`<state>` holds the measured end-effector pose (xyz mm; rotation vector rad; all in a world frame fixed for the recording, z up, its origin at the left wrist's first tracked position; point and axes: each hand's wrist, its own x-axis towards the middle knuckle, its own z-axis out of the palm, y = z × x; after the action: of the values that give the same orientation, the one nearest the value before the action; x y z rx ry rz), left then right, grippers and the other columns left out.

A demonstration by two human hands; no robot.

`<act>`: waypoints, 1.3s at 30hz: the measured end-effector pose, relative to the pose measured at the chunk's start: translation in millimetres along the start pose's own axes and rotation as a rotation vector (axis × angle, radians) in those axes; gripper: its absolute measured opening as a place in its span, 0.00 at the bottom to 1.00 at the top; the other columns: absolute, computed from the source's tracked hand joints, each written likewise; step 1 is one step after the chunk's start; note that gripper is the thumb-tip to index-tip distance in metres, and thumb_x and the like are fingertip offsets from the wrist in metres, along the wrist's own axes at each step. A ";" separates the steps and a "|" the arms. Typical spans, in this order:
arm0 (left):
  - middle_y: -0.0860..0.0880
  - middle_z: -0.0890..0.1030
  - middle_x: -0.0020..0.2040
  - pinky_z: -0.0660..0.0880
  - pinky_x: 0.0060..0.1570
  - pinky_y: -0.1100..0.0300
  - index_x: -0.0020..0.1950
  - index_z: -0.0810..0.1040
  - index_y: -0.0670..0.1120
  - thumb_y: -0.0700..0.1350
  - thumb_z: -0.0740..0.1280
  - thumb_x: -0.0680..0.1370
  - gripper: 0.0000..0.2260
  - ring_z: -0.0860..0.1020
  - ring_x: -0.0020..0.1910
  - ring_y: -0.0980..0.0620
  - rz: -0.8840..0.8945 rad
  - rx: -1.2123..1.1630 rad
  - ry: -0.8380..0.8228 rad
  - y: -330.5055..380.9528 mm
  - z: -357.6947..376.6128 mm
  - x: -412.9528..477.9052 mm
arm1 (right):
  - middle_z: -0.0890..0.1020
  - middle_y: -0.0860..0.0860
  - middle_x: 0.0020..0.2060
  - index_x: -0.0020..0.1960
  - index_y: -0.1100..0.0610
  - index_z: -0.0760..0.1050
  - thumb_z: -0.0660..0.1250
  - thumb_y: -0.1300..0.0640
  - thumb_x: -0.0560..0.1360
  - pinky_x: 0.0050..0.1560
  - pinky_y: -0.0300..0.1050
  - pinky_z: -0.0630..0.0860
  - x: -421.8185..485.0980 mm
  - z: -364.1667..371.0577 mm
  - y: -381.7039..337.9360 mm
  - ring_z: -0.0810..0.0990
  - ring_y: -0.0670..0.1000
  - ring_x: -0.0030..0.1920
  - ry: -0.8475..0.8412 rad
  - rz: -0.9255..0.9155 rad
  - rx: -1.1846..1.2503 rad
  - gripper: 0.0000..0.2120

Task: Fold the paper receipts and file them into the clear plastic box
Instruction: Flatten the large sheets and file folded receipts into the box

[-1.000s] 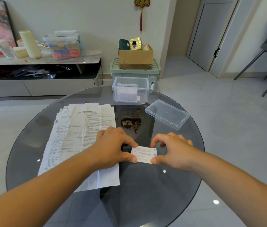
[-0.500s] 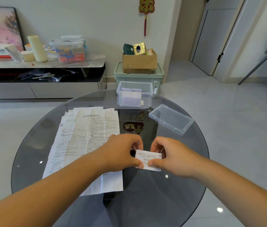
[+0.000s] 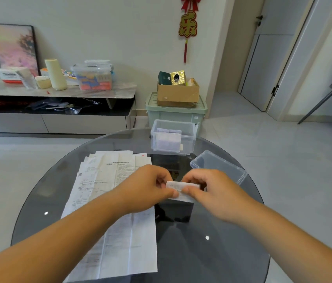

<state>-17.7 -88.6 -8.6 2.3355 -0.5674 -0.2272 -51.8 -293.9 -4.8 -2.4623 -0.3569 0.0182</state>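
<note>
White printed receipts (image 3: 116, 201) on a dark smoky glass table (image 3: 212, 252); clear box (image 3: 173, 137).

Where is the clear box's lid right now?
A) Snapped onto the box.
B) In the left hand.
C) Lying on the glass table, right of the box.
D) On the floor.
C: the lid lies on the glass table, right of the open clear box, while the left hand and right hand both pinch a folded receipt.

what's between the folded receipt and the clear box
Head view: only bare glass tabletop separates the folded receipt and the clear box; the lid sits aside.
</note>
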 end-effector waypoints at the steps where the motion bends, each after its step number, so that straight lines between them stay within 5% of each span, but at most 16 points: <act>1: 0.51 0.81 0.38 0.78 0.42 0.61 0.43 0.82 0.53 0.55 0.74 0.74 0.07 0.80 0.40 0.53 0.013 0.006 0.017 0.5 -6.5 9.1 | 0.81 0.41 0.41 0.49 0.43 0.78 0.67 0.49 0.79 0.43 0.41 0.75 9.4 -4.2 -3.0 0.78 0.43 0.43 0.025 -0.031 -0.027 0.02; 6: 0.55 0.82 0.43 0.79 0.52 0.55 0.47 0.83 0.53 0.53 0.73 0.76 0.05 0.79 0.45 0.59 0.111 0.049 0.144 -5.6 -41.8 64.0 | 0.80 0.44 0.35 0.41 0.46 0.79 0.69 0.51 0.78 0.38 0.36 0.71 73.8 -27.5 0.9 0.76 0.45 0.38 0.135 -0.039 0.033 0.07; 10: 0.54 0.75 0.68 0.71 0.67 0.53 0.72 0.71 0.54 0.60 0.70 0.75 0.27 0.73 0.65 0.54 0.110 0.273 0.226 -23.1 -64.2 116.2 | 0.81 0.43 0.35 0.42 0.48 0.82 0.70 0.52 0.78 0.39 0.36 0.71 138.9 -45.6 19.1 0.77 0.47 0.39 0.306 -0.004 0.127 0.07; 13: 0.51 0.68 0.75 0.61 0.74 0.46 0.78 0.64 0.53 0.67 0.65 0.76 0.34 0.66 0.73 0.49 0.099 0.625 0.183 -38.3 -70.3 146.3 | 0.82 0.44 0.38 0.44 0.49 0.83 0.69 0.53 0.79 0.41 0.40 0.72 178.9 -50.1 31.4 0.78 0.46 0.41 0.378 0.032 0.158 0.06; 19: 0.51 0.70 0.73 0.51 0.78 0.45 0.76 0.65 0.52 0.70 0.58 0.77 0.34 0.66 0.73 0.49 0.229 0.940 0.037 -48.6 -59.8 172.7 | 0.82 0.44 0.38 0.45 0.51 0.85 0.67 0.56 0.80 0.41 0.41 0.71 229.5 -39.5 47.6 0.78 0.48 0.41 0.355 0.006 -0.004 0.09; 24: 0.49 0.69 0.75 0.45 0.78 0.42 0.76 0.64 0.50 0.68 0.60 0.77 0.33 0.67 0.74 0.48 0.230 0.970 -0.023 -50.5 -52.0 184.5 | 0.83 0.45 0.42 0.49 0.52 0.86 0.68 0.55 0.79 0.44 0.41 0.71 244.2 -28.7 49.6 0.79 0.47 0.44 0.307 -0.030 -0.134 0.07; 31: 0.50 0.73 0.69 0.62 0.70 0.42 0.70 0.63 0.52 0.69 0.65 0.73 0.33 0.71 0.66 0.46 0.180 0.914 -0.062 -51.3 -48.9 188.1 | 0.83 0.44 0.39 0.41 0.48 0.83 0.73 0.55 0.75 0.47 0.46 0.78 244.9 -20.5 54.7 0.80 0.47 0.43 0.368 0.018 -0.039 0.05; 39: 0.49 0.74 0.66 0.57 0.69 0.45 0.72 0.63 0.51 0.69 0.68 0.72 0.36 0.70 0.65 0.46 0.114 0.907 -0.105 -45.9 -48.4 193.2 | 0.82 0.44 0.38 0.39 0.48 0.80 0.72 0.56 0.76 0.44 0.44 0.76 247.5 -18.2 54.3 0.78 0.46 0.41 0.358 0.032 -0.125 0.07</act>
<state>184.5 -118.3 -5.0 3.1519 -1.0055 -0.0295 201.9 -281.8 -4.8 -2.5291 -0.1659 -0.4383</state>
